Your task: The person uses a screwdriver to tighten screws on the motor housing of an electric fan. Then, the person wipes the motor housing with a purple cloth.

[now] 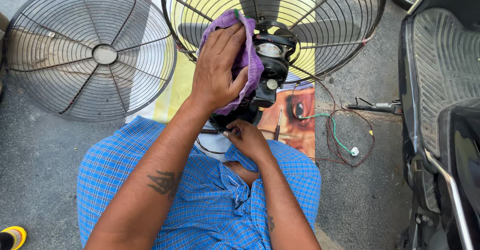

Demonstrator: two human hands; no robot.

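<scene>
A purple cloth is pressed against the black fan motor. The motor sits in the middle of the back fan cage, right in front of the person, near the top of the view. The left hand lies flat over the cloth, with the fingers spread and curled around it, so this hand holds the cloth tight on the motor's side.

The right hand is lower down, under the motor. Its fingers are bent and pinch at something small and dark there. What it is cannot be made out.

A thin screwdriver lies just beside the right hand. Past it, a bunch of wires, brown, red and green, loops over the ground. One wire ends in a small white plug.

The fan stands on a yellow printed sheet. To the left, well apart from the hands, the loose front fan cover lies flat on the grey ground.

On the right side stands a black scooter. The person's blue checked cloth covers the lap at the bottom.
</scene>
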